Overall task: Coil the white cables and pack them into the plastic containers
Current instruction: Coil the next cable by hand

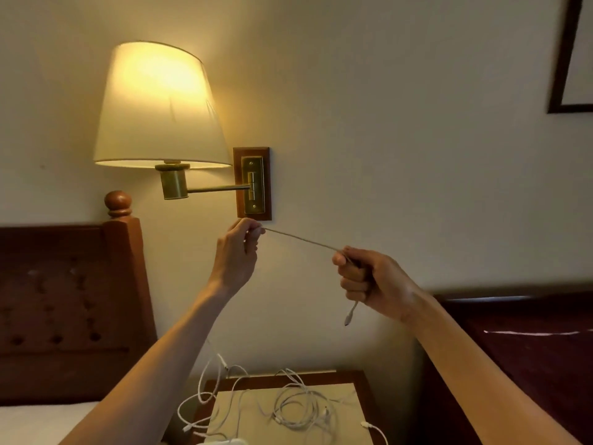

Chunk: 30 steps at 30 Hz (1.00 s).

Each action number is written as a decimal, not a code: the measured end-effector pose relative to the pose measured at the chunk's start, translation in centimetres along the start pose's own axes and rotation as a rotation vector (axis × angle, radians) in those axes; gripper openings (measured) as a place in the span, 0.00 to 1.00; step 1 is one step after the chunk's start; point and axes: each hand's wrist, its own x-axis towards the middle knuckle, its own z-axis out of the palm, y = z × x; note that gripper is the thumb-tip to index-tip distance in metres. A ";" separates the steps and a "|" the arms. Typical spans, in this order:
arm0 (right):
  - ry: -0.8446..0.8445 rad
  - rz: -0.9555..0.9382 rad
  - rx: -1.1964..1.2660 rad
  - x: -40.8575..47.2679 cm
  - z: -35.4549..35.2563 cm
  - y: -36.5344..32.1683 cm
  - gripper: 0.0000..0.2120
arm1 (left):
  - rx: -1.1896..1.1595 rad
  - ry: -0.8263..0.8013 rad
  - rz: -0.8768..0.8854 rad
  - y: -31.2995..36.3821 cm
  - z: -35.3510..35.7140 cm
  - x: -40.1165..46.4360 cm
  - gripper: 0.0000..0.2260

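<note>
Both hands were raised at mid-frame before the wall. The left hand (pixel 237 252) pinched a white cable (pixel 301 240) between thumb and fingertips, just below the wall lamp's wooden mounting plate (pixel 252 183). The right hand (pixel 365 277) gripped the same cable in a closed fist, the stretch between them taut; its connector end (pixel 349 316) hung below the fist. At the bottom centre, more white cables (pixel 288 406) lay tangled on the nightstand (pixel 359 377) (one loop overhung its left edge).
</note>
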 end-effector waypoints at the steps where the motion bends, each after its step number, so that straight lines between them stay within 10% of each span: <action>1: -0.001 -0.026 0.050 0.0 0.2 -0.7 0.17 | 0.012 0.008 0.025 0.2 0.0 0.5 0.06; 9: -0.129 -0.297 0.320 0.8 3.1 -6.8 0.11 | -0.047 0.052 -0.062 3.0 0.8 1.3 0.08; 14: -0.035 -0.451 0.409 1.7 2.3 -10.6 0.13 | -0.359 -0.297 -0.303 6.9 -1.5 1.2 0.17; 23: 0.146 -0.320 0.110 1.1 1.9 -11.4 0.14 | 0.085 -0.565 0.045 9.9 -4.2 -3.2 0.15; 30: 0.121 -0.200 -0.322 0.7 4.7 -7.9 0.16 | -0.058 -0.683 0.284 14.6 -6.6 -1.3 0.13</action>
